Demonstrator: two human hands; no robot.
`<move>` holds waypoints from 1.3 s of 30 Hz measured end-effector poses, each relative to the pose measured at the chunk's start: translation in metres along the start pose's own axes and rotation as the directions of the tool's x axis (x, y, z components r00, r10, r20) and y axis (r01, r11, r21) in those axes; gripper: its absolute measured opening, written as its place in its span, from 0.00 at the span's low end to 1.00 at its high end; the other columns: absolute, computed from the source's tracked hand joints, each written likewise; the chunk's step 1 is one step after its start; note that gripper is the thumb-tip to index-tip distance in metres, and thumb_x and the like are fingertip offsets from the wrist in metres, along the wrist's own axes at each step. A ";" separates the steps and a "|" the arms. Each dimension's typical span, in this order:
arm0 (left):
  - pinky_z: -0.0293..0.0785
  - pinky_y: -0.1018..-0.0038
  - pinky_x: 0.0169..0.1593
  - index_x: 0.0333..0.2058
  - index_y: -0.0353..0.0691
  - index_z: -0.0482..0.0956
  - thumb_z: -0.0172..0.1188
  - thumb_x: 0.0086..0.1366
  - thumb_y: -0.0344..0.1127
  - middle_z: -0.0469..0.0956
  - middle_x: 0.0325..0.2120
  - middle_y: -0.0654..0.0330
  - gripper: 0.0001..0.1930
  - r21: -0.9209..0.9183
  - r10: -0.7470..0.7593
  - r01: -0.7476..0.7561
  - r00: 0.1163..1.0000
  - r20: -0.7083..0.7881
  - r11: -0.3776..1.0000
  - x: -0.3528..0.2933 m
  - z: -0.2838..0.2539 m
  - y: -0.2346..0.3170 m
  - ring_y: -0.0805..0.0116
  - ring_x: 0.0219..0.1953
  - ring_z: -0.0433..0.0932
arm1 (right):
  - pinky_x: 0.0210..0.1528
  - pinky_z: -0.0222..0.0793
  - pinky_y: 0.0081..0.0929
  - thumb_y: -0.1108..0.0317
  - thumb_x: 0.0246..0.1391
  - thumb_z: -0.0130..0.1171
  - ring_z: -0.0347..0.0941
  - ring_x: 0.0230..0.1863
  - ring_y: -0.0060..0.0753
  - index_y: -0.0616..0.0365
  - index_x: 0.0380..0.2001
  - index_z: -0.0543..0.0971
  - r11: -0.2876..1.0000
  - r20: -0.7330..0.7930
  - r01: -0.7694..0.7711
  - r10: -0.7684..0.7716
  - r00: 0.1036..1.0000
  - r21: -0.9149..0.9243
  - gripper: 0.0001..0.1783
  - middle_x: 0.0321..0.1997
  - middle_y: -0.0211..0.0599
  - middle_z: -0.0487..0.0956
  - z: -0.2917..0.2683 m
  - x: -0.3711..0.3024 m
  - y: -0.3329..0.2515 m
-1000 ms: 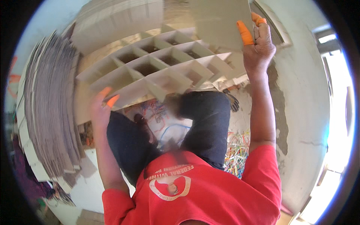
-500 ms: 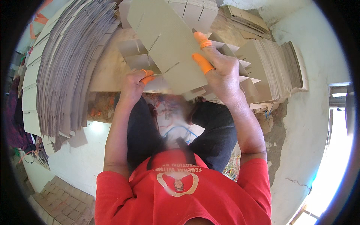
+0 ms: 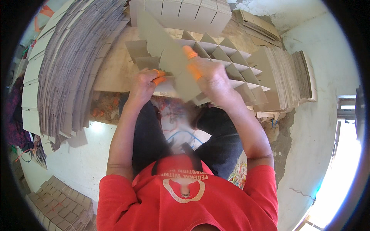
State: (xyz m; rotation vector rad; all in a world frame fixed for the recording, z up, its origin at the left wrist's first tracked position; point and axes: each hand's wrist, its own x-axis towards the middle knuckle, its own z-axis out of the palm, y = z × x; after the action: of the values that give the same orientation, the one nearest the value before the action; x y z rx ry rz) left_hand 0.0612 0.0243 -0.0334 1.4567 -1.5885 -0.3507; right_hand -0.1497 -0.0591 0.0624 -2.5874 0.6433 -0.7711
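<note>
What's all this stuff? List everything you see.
Cardboard sheet: one, tan, centre
Divider grid: one, tan, right of sheet
Smaller pieces: at least two, tan, left of sheet
Cardboard stacks: at least five, brown, around the edges
Table: one, light brown, beneath the grid
Cord: one, blue, below centre
Wall: one, whitish, right
Shirt: one, red, bottom
Trousers: one pair, dark, below centre
Finger covers: four, orange, centre
Left hand: one, orange-tipped, left of sheet
Right hand: one, orange-tipped, gripping sheet

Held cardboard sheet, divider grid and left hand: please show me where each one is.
Held cardboard sheet point(image 3: 165, 57), head view: middle of its flat face.
Divider grid point(image 3: 222, 56), head view: a cell wall.
Left hand point(image 3: 142, 84), head view: its middle.
</note>
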 end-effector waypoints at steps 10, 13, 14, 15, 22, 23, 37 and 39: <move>0.71 0.63 0.34 0.33 0.35 0.81 0.69 0.49 0.28 0.76 0.24 0.53 0.11 0.105 0.042 -0.043 0.999 0.017 0.994 0.006 0.007 0.003 0.56 0.31 0.74 | 0.32 0.75 0.38 0.71 0.50 0.58 0.79 0.33 0.45 0.61 0.61 0.67 0.953 0.363 -0.117 0.218 0.906 -0.281 0.32 0.34 0.45 0.79 0.054 -0.026 0.011; 0.74 0.66 0.42 0.47 0.38 0.80 0.71 0.47 0.27 0.81 0.39 0.55 0.25 0.266 0.105 -0.099 0.994 -0.009 0.959 0.009 0.004 0.010 0.56 0.41 0.77 | 0.33 0.76 0.38 0.64 0.53 0.63 0.79 0.35 0.47 0.56 0.57 0.72 0.956 -0.121 -0.035 -0.001 0.993 -0.290 0.28 0.36 0.40 0.80 0.020 -0.015 0.030; 0.73 0.65 0.46 0.50 0.38 0.77 0.71 0.46 0.28 0.79 0.43 0.55 0.28 0.298 0.147 -0.137 0.989 -0.010 0.945 0.016 0.002 0.013 0.55 0.45 0.75 | 0.34 0.76 0.38 0.59 0.52 0.66 0.78 0.37 0.46 0.56 0.52 0.76 0.903 -0.243 -0.105 0.000 0.970 -0.417 0.25 0.37 0.38 0.80 0.008 -0.011 0.049; 0.72 0.64 0.49 0.53 0.38 0.75 0.72 0.45 0.29 0.78 0.47 0.55 0.32 0.332 0.191 -0.177 0.982 -0.008 0.927 0.024 -0.001 0.018 0.54 0.48 0.74 | 0.35 0.77 0.37 0.56 0.52 0.66 0.77 0.39 0.45 0.57 0.52 0.76 0.844 -0.282 -0.197 0.057 0.958 -0.499 0.27 0.39 0.42 0.80 -0.003 -0.009 0.075; 0.68 0.60 0.57 0.58 0.42 0.73 0.71 0.47 0.31 0.74 0.54 0.54 0.35 0.488 0.273 -0.329 0.944 0.185 0.808 0.098 0.012 -0.010 0.50 0.57 0.69 | 0.48 0.69 0.44 0.49 0.48 0.68 0.75 0.41 0.53 0.61 0.54 0.73 0.855 0.039 -0.302 0.350 0.936 -0.423 0.35 0.37 0.45 0.79 -0.039 -0.040 0.125; 0.69 0.60 0.55 0.55 0.42 0.75 0.69 0.48 0.30 0.75 0.52 0.54 0.31 0.435 0.224 -0.337 0.930 0.291 0.835 0.108 0.014 -0.022 0.50 0.55 0.71 | 0.47 0.70 0.44 0.49 0.48 0.68 0.75 0.41 0.53 0.61 0.54 0.74 0.879 0.107 -0.238 0.307 0.946 -0.414 0.35 0.37 0.45 0.80 -0.035 -0.044 0.114; 0.76 0.66 0.40 0.37 0.29 0.79 0.60 0.47 0.25 0.78 0.38 0.50 0.15 0.775 0.572 -0.441 0.810 0.128 0.452 0.039 -0.146 0.159 0.56 0.39 0.77 | 0.53 0.71 0.39 0.62 0.57 0.61 0.76 0.52 0.44 0.60 0.51 0.77 0.397 -0.747 -0.872 0.478 0.463 -0.287 0.21 0.49 0.50 0.79 -0.187 -0.190 0.223; 0.77 0.67 0.43 0.43 0.31 0.80 0.63 0.49 0.23 0.81 0.38 0.50 0.18 0.936 0.620 -0.247 0.783 0.041 0.250 0.018 -0.180 0.164 0.55 0.40 0.78 | 0.56 0.69 0.42 0.62 0.54 0.64 0.73 0.55 0.47 0.60 0.55 0.73 0.249 -0.587 -0.822 0.598 0.546 -0.511 0.26 0.54 0.49 0.76 -0.169 -0.191 0.228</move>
State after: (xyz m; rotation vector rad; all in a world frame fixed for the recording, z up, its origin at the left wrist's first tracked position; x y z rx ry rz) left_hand 0.0970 0.1155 0.1907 1.5528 -1.8691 1.3313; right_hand -0.4632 -0.1846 0.0108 -2.2342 2.5305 -0.5605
